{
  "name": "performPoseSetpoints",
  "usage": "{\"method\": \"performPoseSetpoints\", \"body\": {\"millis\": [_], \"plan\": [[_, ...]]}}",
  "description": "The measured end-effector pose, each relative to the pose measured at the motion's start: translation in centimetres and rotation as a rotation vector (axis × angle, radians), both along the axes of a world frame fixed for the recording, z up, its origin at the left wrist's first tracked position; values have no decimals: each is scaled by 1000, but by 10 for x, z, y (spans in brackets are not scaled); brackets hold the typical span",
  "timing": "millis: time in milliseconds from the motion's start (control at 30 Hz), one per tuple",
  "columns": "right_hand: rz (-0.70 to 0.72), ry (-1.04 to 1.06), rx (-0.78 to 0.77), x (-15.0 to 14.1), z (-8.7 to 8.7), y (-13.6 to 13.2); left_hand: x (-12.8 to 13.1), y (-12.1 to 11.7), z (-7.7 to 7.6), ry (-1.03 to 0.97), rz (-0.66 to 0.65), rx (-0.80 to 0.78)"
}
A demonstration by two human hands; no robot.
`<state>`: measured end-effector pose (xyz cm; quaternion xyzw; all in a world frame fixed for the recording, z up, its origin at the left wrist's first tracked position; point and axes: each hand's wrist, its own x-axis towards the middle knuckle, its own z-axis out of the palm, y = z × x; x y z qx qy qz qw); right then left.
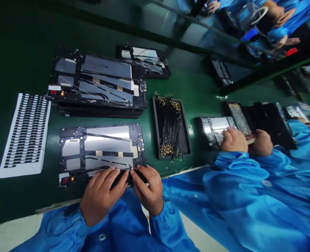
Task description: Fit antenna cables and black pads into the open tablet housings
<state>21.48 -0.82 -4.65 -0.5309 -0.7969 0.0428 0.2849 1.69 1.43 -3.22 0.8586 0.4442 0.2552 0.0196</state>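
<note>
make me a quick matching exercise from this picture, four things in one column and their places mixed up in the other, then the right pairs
Things
1. white paper sheet with rows of black strips
2. thin black cables with gold ends
3. stack of black rectangular device frames
4. the person's bare left hand and right hand

Places
a. just beyond the black front frame with silver panels
b. at that front frame's near edge
c. toward the left end of the green table
d. in the open black tray

Pairs: 1-c, 2-d, 3-a, 4-b
</note>
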Motion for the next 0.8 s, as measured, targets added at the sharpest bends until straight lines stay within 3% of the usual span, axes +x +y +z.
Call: {"method": "performPoseSetpoints", "body": {"millis": [267,500,567,667,800], "plan": [[9,54,-66,0,1,-4,-1,-1,1,-40,4,-27],[-56,-65,19,-11,-3,-5,-16,-6,13,-175,96,-39],[-46,-1,-27,-10,-2,-5,-28,-9,20,-154,164,-36],[-24,66,-56,-9,-2,-8,-48,-14,27,-134,369,-101],[-56,88,-64,-11,1,-12,-70,-19,25,-207,529,-228]]}}
